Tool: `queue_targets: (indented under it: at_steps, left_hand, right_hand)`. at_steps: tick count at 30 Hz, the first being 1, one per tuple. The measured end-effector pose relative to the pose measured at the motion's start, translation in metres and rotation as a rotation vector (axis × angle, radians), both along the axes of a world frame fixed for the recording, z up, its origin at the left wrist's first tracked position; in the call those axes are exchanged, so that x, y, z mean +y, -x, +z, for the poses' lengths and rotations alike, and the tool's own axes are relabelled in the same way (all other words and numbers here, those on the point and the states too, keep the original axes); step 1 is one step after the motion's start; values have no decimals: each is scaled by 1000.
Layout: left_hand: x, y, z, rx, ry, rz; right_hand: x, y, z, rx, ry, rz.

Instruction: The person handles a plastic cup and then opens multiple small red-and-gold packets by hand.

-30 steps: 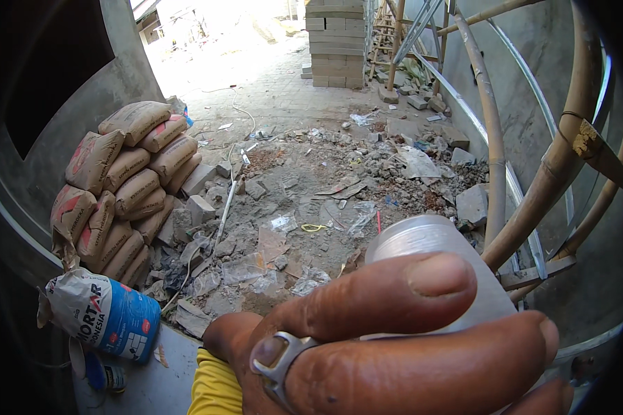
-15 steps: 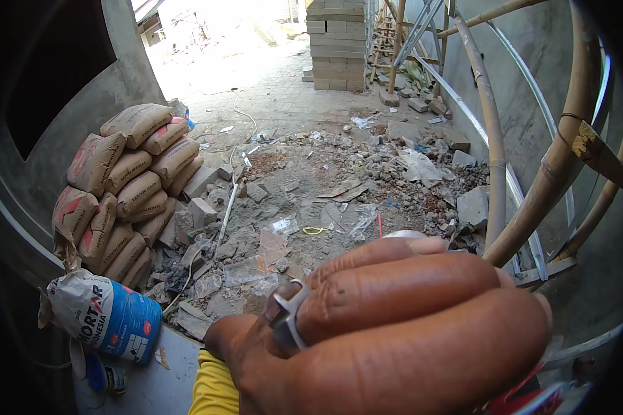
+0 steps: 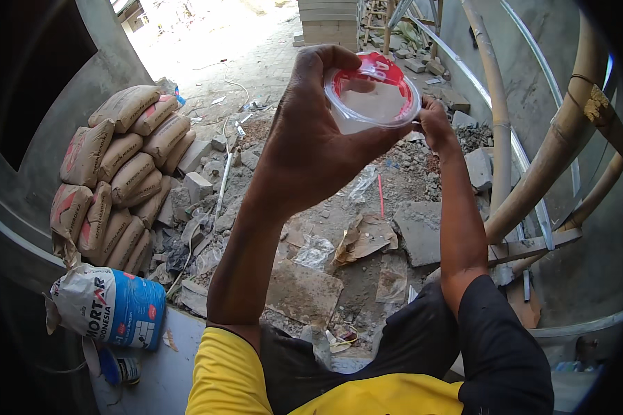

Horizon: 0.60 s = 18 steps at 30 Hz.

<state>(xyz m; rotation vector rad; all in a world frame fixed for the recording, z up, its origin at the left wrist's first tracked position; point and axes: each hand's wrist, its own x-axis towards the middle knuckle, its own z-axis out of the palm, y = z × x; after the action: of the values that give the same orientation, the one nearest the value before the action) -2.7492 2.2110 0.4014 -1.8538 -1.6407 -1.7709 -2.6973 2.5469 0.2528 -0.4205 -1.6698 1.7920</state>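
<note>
Out in front of me, my left hand [image 3: 315,131] is wrapped around a clear plastic cup [image 3: 370,107]. Its thumb runs along the near side and its fingers curl over the far edge. The cup is tilted so that its round top shows. Red printed film [image 3: 379,68] spans part of that top, and the cup looks see-through below. At the cup's right rim is my right hand [image 3: 435,126], with its fingers bent in against the edge; the cup partly hides their tips.
Stacked brown cement bags [image 3: 121,173] stand on the left, behind a blue and white mortar bag [image 3: 121,308]. Rubble and a flat slab [image 3: 422,232] cover the ground ahead. Bamboo poles [image 3: 547,166] rise at right. Farther off stands a pile of pale blocks [image 3: 329,21].
A hand that filled the near view has moved away from the camera. Both arms now reach forward, and the plastic cup shows plainly between the hands. The view has tipped slightly downward.
</note>
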Motion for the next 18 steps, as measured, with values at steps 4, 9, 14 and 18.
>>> queue_targets:
  at_steps: [4,9,14,18]
  left_hand:
    - [28,33,-33,64,106,185]
    - [43,49,-58,33,149,186]
    - [50,52,-67,11,173,147]
    - [49,46,-63,-63,200,71]
  right_hand:
    - [-50,-20,92,213,-290,51]
    - [-101,-26,125,79,-620,-8]
    - [-118,-20,129,-57,-966,-70]
    - [-130,-18,134,-160,-953,7]
